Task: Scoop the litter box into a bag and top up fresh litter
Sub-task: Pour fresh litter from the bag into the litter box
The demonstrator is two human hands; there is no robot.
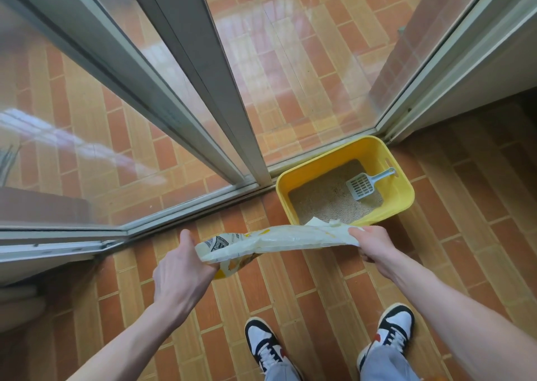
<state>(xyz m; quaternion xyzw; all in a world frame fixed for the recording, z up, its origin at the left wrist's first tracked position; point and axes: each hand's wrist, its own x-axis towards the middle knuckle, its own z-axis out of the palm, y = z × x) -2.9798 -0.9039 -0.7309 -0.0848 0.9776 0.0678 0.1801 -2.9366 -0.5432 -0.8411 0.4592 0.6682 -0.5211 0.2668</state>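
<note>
A pale litter bag (279, 239) is held flat in the middle of the frame. One end is gripped tight by the left hand (181, 276), the other by the right hand (370, 244). Above it, a yellow litter box (402, 194) is seen on the floor, with a grey scoop (363, 187) lying in the litter.

A home, probably a glazed balcony: brick-patterned floor tiles (334, 293), sliding glass doors (180, 95) in pale frames, and a yellow litter box (404, 190) tucked in the corner.

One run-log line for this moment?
phase: top-up | both hands hold litter bag above floor | scoop in yellow box
</note>
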